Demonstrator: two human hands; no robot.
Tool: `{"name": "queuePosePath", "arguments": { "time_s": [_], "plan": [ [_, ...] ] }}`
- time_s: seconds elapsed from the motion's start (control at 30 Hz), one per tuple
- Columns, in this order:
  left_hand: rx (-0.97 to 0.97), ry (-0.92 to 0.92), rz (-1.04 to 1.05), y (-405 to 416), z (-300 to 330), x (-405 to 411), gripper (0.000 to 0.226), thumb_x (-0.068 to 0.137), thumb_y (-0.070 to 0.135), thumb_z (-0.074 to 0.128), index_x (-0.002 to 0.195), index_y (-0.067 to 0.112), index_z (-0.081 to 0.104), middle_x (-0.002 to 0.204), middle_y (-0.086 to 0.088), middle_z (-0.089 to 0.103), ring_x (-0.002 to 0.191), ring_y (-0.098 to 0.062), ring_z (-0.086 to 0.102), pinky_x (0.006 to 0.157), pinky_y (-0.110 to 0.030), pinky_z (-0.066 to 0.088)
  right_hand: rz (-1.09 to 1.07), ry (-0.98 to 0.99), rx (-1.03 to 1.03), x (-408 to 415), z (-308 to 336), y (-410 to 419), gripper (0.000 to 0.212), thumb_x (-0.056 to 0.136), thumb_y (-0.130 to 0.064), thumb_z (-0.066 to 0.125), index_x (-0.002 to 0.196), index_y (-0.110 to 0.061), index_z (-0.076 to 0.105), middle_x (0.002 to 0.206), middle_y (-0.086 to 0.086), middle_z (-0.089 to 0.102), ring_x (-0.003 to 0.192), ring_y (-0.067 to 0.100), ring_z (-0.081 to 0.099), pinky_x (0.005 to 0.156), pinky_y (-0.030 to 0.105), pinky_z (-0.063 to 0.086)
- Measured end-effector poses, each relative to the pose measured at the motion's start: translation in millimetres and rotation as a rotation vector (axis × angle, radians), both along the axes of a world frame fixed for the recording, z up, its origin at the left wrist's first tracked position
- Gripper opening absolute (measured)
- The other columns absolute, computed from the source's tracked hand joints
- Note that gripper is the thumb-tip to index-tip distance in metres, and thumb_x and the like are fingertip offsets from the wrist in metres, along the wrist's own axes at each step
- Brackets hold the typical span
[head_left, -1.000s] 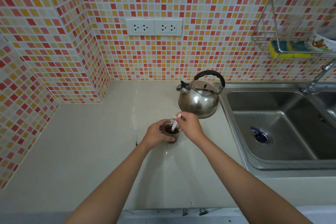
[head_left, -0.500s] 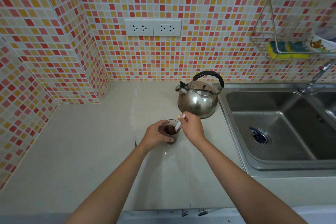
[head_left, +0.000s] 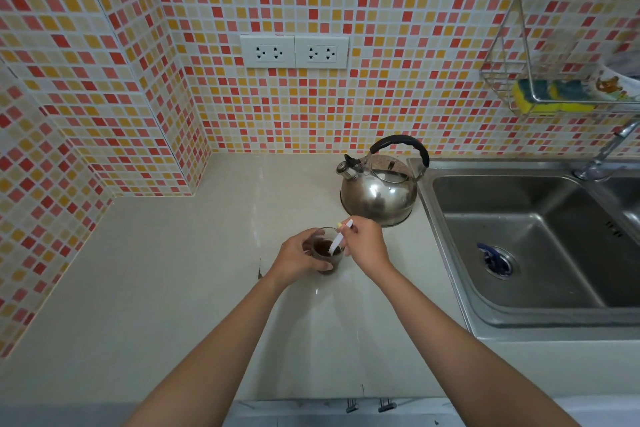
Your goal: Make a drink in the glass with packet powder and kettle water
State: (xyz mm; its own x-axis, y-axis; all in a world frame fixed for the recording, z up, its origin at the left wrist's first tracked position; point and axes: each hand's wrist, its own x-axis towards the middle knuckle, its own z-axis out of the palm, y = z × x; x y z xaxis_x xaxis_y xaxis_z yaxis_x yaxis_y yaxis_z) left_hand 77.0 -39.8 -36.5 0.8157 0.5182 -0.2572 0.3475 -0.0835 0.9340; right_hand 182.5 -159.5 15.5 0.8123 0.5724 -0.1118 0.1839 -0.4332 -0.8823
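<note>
A small clear glass holding dark brown drink stands on the pale countertop. My left hand is wrapped around the glass from its left side. My right hand pinches a thin white stirrer with a yellowish top; its lower end dips into the brown liquid. A shiny steel kettle with a black handle sits just behind the glass, spout pointing left. No packet is in view.
A steel sink with a blue item at its drain lies right of the kettle, a tap at its far corner. A wire rack with a yellow-green sponge hangs above. Two wall sockets sit on the tiled backsplash.
The stirrer's tip has shifted within the glass as my right hand moves slightly. My left hand stays on the glass.
</note>
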Motion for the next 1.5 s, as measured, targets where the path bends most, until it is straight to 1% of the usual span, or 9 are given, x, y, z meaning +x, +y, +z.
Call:
{"name": "queuePosePath", "arguments": {
  "time_s": [0.23, 0.4, 0.53, 0.73, 0.93, 1.2, 1.3, 1.4, 1.5],
  "plan": [
    [0.001, 0.001, 0.013, -1, 1, 1, 0.074, 0.053, 0.003, 0.087, 0.121, 0.018, 0.063, 0.114, -0.001, 0.069, 0.106, -0.018, 0.064, 0.084, -0.021, 0.049, -0.232, 0.051, 0.210, -1, 4, -4, 0.019, 0.089, -0.007, 0.050, 0.079, -0.009, 0.066, 0.063, 0.001, 0.060, 0.058, 0.019, 0.054, 0.065, 0.034, 0.047],
    [-0.001, -0.010, -0.016, 0, 1, 0, 0.073, 0.053, 0.005, 0.087, 0.121, 0.018, 0.063, 0.116, -0.003, 0.069, 0.109, -0.020, 0.064, 0.095, -0.031, 0.051, 0.089, -0.263, 0.086, -8, 1, -9, 0.020, 0.094, -0.018, 0.052, 0.084, -0.007, 0.065, 0.066, -0.004, 0.058, 0.065, 0.016, 0.053, 0.064, 0.033, 0.044],
    [0.019, -0.010, -0.027, 0, 2, 0, 0.071, 0.051, 0.009, 0.086, 0.118, 0.021, 0.065, 0.112, -0.002, 0.071, 0.107, -0.020, 0.065, 0.097, -0.033, 0.051, 0.276, -0.507, -0.089, -4, -2, -11, 0.022, 0.095, -0.018, 0.046, 0.088, -0.007, 0.064, 0.081, 0.009, 0.065, 0.076, 0.025, 0.057, 0.067, 0.036, 0.045],
    [0.002, 0.012, -0.001, 0, 2, 1, 0.078, 0.050, 0.005, 0.088, 0.123, 0.017, 0.063, 0.117, -0.002, 0.069, 0.110, -0.020, 0.064, 0.096, -0.030, 0.051, -0.088, -0.001, 0.057, -3, -8, -4, 0.022, 0.091, -0.016, 0.055, 0.079, -0.002, 0.066, 0.070, 0.012, 0.066, 0.063, 0.023, 0.057, 0.069, 0.039, 0.052],
    [0.000, 0.014, -0.011, 0, 2, 1, 0.074, 0.052, 0.002, 0.087, 0.121, 0.017, 0.063, 0.117, -0.002, 0.070, 0.111, -0.018, 0.063, 0.097, -0.029, 0.050, -0.151, -0.026, -0.097, -3, -13, -4, 0.042, 0.092, -0.028, 0.055, 0.055, -0.008, 0.056, 0.054, 0.004, 0.052, 0.062, 0.024, 0.052, 0.059, 0.031, 0.038],
    [-0.004, 0.027, -0.001, 0, 3, 1, 0.076, 0.051, 0.003, 0.087, 0.121, 0.019, 0.063, 0.115, 0.002, 0.070, 0.110, -0.017, 0.064, 0.090, -0.021, 0.050, -0.135, 0.013, -0.093, -2, -14, -2, 0.045, 0.092, -0.025, 0.055, 0.070, 0.013, 0.063, 0.065, 0.027, 0.059, 0.061, 0.028, 0.055, 0.061, 0.032, 0.040],
    [0.007, 0.028, -0.001, -1, 4, -1, 0.080, 0.048, 0.008, 0.087, 0.123, 0.020, 0.063, 0.117, 0.002, 0.069, 0.111, -0.017, 0.064, 0.096, -0.028, 0.051, -0.133, 0.015, -0.096, -3, -13, -3, 0.045, 0.092, -0.027, 0.056, 0.066, 0.010, 0.061, 0.061, 0.022, 0.056, 0.060, 0.026, 0.053, 0.060, 0.031, 0.039],
    [0.005, 0.013, -0.006, 0, 2, 1, 0.078, 0.045, 0.006, 0.085, 0.115, 0.033, 0.066, 0.112, 0.006, 0.071, 0.109, -0.017, 0.065, 0.091, -0.025, 0.052, -0.101, -0.003, -0.088, -4, -15, -4, 0.049, 0.087, -0.040, 0.062, 0.053, -0.006, 0.051, 0.051, 0.008, 0.048, 0.053, 0.020, 0.045, 0.058, 0.032, 0.038],
    [0.051, 0.007, -0.038, 0, 3, -4, 0.082, 0.051, -0.005, 0.083, 0.120, 0.034, 0.061, 0.119, 0.005, 0.068, 0.115, -0.015, 0.061, 0.098, -0.024, 0.048, -0.124, -0.001, -0.058, -9, -10, -16, 0.049, 0.079, -0.066, 0.054, 0.071, -0.018, 0.063, 0.052, -0.007, 0.050, 0.053, 0.011, 0.050, 0.056, 0.028, 0.039]
  ]
}}
